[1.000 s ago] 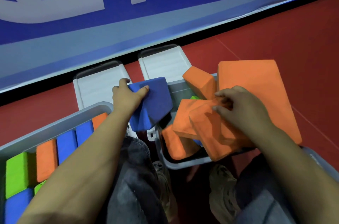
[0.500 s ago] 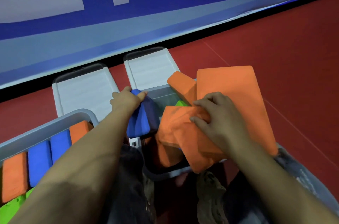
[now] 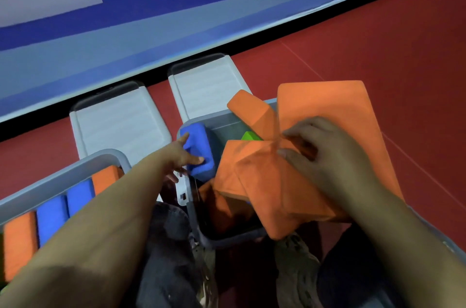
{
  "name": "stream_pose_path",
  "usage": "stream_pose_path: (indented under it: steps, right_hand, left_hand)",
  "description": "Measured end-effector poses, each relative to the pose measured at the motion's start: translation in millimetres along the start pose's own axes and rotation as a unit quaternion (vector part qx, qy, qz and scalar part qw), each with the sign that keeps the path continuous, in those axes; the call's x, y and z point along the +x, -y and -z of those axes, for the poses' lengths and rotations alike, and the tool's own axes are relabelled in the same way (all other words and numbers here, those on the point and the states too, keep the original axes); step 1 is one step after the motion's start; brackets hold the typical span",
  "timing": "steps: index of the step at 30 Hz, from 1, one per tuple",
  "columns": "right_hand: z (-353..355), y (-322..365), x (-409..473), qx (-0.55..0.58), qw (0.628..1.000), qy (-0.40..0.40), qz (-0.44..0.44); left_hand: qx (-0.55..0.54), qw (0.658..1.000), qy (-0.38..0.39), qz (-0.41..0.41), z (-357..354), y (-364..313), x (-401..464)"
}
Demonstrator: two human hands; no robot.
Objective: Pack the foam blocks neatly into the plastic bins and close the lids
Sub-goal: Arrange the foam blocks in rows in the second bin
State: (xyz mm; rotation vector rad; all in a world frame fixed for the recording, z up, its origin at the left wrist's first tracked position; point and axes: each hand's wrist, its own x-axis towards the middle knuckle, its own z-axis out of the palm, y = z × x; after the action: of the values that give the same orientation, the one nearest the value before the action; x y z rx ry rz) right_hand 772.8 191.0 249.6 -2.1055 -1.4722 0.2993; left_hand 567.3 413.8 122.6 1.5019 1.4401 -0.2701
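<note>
My left hand [image 3: 180,156] presses a blue foam block [image 3: 199,148] against the left wall of the middle bin [image 3: 201,232], fingers straight and spread. My right hand [image 3: 325,156] rests on the orange blocks [image 3: 264,181] heaped over that bin, fingers curled; whether they pinch one is hard to tell. Both lids [image 3: 121,121] lie open behind. The left bin [image 3: 63,174] holds orange and blue blocks in a row.
</note>
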Motion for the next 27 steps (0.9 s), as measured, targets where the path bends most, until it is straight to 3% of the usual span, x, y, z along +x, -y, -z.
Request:
stream_pose_path:
  steps: [3, 5, 7, 8, 10, 13, 18, 21, 27]
  right_hand:
    - [0, 1, -1, 0.007, 1.0, -0.011, -0.003]
    - [-2, 1, 0, 0.005, 1.0, -0.01, -0.001]
    - [-3, 1, 2, 0.008, 1.0, -0.008, 0.004]
    - [-3, 1, 2, 0.011, 1.0, -0.009, 0.004]
    - [-2, 0, 3, 0.016, 1.0, -0.011, 0.002]
    - [-1, -1, 3, 0.027, 1.0, -0.013, -0.002]
    - [1, -9, 0, 0.026, 0.999, -0.041, -0.001]
    - [11, -19, -1, -0.003, 0.997, -0.071, -0.012]
    - [31, -31, -7, -0.045, 0.995, -0.047, -0.069]
  left_hand:
    - [0.102, 0.994, -0.003, -0.03, -19, -1, 0]
    - [0.222, 0.973, 0.047, -0.041, -29, -6, -1]
    - [0.269, 0.958, 0.092, -0.029, -36, -7, 1]
    - [0.234, 0.966, 0.105, -0.021, -38, -5, 2]
    - [0.065, 0.993, 0.099, 0.024, -42, -3, 8]
    - [-0.093, 0.984, 0.13, 0.083, -52, 0, 13]
    - [-0.124, 0.967, 0.203, 0.087, -75, 9, 24]
    - [-0.157, 0.965, 0.195, 0.079, -72, 5, 17]
    - [-0.242, 0.96, 0.14, 0.028, -56, 1, 9]
